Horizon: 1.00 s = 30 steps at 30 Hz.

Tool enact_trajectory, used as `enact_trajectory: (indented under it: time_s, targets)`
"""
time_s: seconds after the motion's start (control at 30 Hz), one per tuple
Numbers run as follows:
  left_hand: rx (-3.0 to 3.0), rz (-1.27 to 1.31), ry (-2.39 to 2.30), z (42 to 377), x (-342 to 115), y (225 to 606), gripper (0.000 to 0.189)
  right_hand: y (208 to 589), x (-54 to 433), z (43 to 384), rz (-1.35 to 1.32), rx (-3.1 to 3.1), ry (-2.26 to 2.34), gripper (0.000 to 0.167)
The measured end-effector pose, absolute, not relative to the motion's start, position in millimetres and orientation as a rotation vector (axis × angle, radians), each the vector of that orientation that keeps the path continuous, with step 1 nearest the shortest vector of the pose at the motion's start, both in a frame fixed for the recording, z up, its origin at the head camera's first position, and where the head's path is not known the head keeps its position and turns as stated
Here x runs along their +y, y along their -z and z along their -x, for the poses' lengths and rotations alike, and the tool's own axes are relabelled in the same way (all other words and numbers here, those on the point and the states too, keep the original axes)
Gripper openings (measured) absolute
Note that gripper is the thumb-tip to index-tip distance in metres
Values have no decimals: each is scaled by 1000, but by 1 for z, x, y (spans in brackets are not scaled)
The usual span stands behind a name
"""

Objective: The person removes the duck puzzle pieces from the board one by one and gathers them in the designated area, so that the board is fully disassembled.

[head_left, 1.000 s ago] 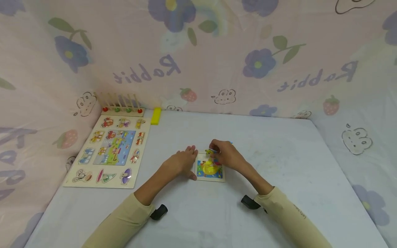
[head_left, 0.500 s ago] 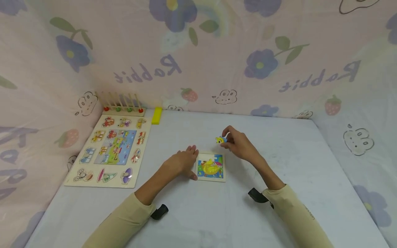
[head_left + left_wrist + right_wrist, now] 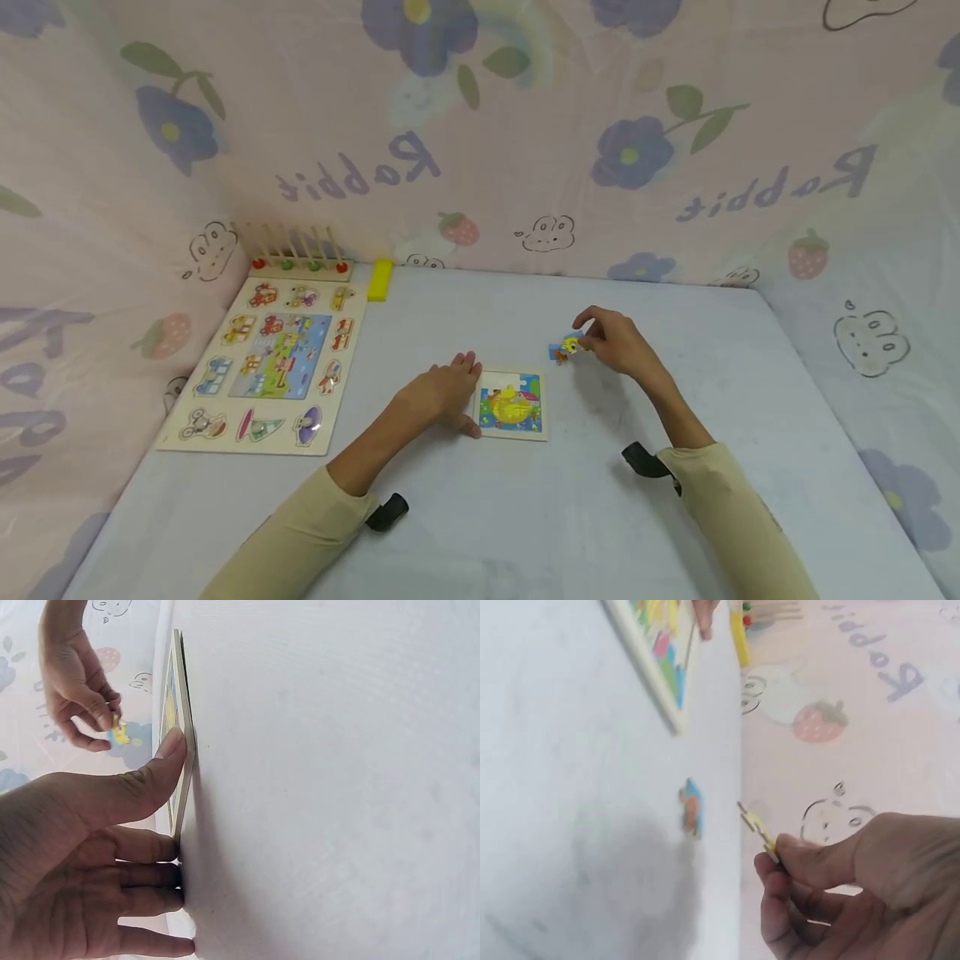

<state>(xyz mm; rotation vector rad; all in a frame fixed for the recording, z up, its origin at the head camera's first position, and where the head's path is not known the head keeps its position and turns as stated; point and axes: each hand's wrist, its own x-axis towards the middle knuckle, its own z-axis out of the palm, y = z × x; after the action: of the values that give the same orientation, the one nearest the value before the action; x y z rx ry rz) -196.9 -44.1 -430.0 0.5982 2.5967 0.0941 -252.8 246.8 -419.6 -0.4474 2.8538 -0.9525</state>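
A small square jigsaw puzzle [image 3: 513, 406] with a yellow duck picture lies in a wooden frame at mid-table; a pale gap shows at its upper left. My left hand [image 3: 442, 393] rests at its left edge, thumb and straight fingers touching the frame in the left wrist view. Beyond it, my right hand [image 3: 617, 340] pinches a yellow and blue jigsaw piece [image 3: 572, 344] between thumb and fingertips, held above the table. On the tabletop beside that piece lies a loose blue and brown jigsaw piece [image 3: 557, 354], seen below the hand in the right wrist view.
A large wooden picture board [image 3: 262, 367] with vehicle and animal shapes lies at the left. Behind it stands a pegged wooden stand [image 3: 300, 268] with red and green beads. A yellow block [image 3: 379, 281] lies nearby. A patterned curtain [image 3: 525, 133] borders the table's back.
My right hand has lifted the yellow and blue jigsaw piece off the puzzle and carried it right, past the loose piece. The left hand has stayed at the frame.
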Motion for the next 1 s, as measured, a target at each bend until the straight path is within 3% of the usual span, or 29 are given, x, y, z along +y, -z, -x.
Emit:
enact_trajectory:
  time_s: [0.4, 1.0]
  targets:
    - [2612, -604, -81, 196, -43, 434, 104, 447, 269, 262, 221, 2861, 878, 17]
    - [2609, -600, -121, 195, -44, 431, 103, 447, 260, 261, 197, 2881, 588, 16]
